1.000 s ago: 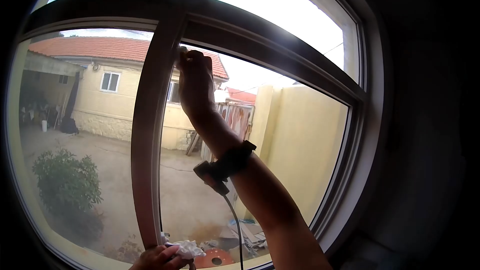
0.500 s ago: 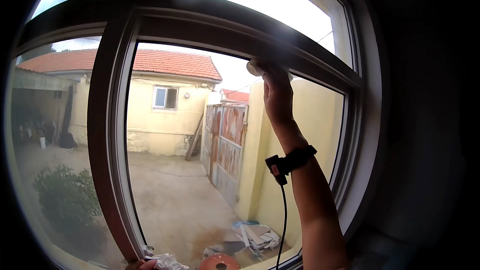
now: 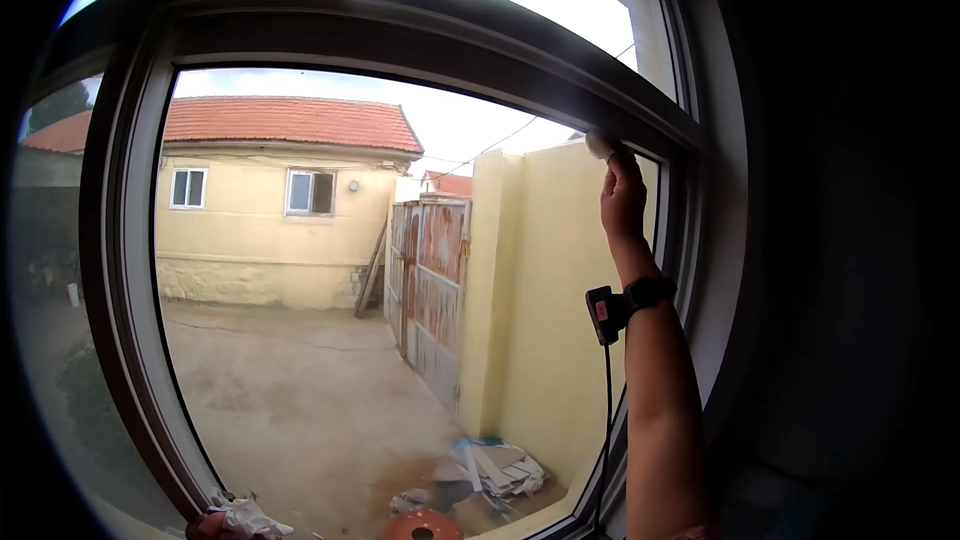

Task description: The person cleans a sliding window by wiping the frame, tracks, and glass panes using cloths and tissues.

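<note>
My right hand (image 3: pixel 624 185) is raised to the upper right corner of the window pane (image 3: pixel 330 370), its fingers closed on a small white wad (image 3: pixel 599 145) pressed to the glass just under the top frame. A black strap with a small device (image 3: pixel 604 315) and a cable is round my right wrist. At the bottom left, my left hand (image 3: pixel 207 526) is partly in view by the lower end of the window's upright, closed round a crumpled white tissue (image 3: pixel 245 517).
The dark window frame (image 3: pixel 400 35) surrounds the pane. Through the glass show a yellow house (image 3: pixel 260 240), a rusty gate (image 3: pixel 437 250), a yellow wall (image 3: pixel 550 270), a pile of boards (image 3: pixel 497 467) and a round reddish object (image 3: pixel 423 526).
My right hand has moved from the pane's upper left corner along the top edge to the right corner, still with the white wad. The view has turned right, and my left hand shows lower and further left.
</note>
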Demonstrator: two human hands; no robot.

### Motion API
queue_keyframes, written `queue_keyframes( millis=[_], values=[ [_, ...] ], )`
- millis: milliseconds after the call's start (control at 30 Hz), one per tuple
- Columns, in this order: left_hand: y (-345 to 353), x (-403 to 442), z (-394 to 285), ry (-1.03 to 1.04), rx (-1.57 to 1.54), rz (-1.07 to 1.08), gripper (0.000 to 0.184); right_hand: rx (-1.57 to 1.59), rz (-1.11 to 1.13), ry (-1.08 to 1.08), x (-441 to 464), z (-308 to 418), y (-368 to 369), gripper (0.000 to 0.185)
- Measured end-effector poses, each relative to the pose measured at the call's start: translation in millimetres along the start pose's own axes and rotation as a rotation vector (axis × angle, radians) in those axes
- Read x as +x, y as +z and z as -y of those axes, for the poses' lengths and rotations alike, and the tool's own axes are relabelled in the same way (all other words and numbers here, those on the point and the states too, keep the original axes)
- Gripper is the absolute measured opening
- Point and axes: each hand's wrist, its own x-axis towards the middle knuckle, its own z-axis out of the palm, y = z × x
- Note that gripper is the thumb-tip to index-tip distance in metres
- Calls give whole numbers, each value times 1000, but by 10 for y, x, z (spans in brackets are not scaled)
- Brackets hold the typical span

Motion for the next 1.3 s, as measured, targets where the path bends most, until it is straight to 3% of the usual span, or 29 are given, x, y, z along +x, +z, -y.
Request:
queue_keyframes(
  millis=[100, 133, 167, 200, 233, 300, 333, 400, 500, 533, 567, 600, 633, 733, 767, 800, 867, 1000, 1033, 1133, 1233, 1300],
  values=[
    [57, -30, 11, -160, -177, 78, 24, -73, 29, 161, -170, -305, 44, 23],
    [43, 22, -18, -26, -28, -29, 24, -114, 91, 366, -237, -412, -27, 23],
    [27, 76, -27, 109, 123, -139, 24, -133, 82, 366, -400, -746, -13, 24],
    [-6, 137, -64, 110, 123, -142, 24, -151, 75, 368, -564, -1099, -11, 25],
    [-60, 191, -93, 70, 56, -88, 23, -154, 74, 366, -600, -1239, -105, 25],
    [-65, 242, -107, -54, -32, 109, 21, -259, 407, 504, -559, -1372, -209, 26],
    [-88, 255, -131, -58, -39, 108, 21, -261, 412, 498, -530, -1358, -211, 26],
    [-212, 360, -196, -14, -39, 181, 20, -112, 399, 761, -426, -1263, -188, 26],
    [-160, 331, -169, 62, -19, 110, 20, -330, 434, 688, -333, -803, -132, 28],
    [-104, 244, -151, 58, -33, 109, 20, -429, 336, 589, -352, -414, -131, 28],
    [8, 93, -115, -77, -75, 180, 20, -398, 300, 534, -334, -74, -147, 26],
    [116, -75, -34, -209, -111, 253, 21, -343, 275, 472, -360, 148, -111, 24],
    [248, -271, 126, -95, -98, 138, 21, -269, 253, 440, -369, 401, -76, 23],
    [26, 63, -26, -25, -170, 78, 21, -53, 154, 355, -237, 1278, 20, 28],
    [66, 11, -4, -79, -163, 189, 20, 6, 163, 361, -153, 1563, 49, 32],
    [123, 2, 6, -22, -233, 34, 20, 56, 159, 343, -80, 1812, 106, 33],
    [214, -48, 38, -52, -327, -11, 20, 279, 82, 241, 179, 2440, 135, 33],
    [274, -28, 27, 0, -245, -14, 21, 587, 285, 262, 374, 3639, 413, 41],
    [311, -18, 58, 34, -269, -18, 24, 568, 166, 189, 416, 3900, 555, 33],
    [273, 8, 24, -87, -453, 99, 24, 883, 180, 109, 656, 4376, 717, 25],
    [327, 18, 19, -27, -406, 33, 25, 1107, 280, 225, 810, 4455, 732, 16],
    [359, 4, 32, 26, -357, -26, 26, 1409, 294, 449, 809, 4463, 887, 8]
  ],
)
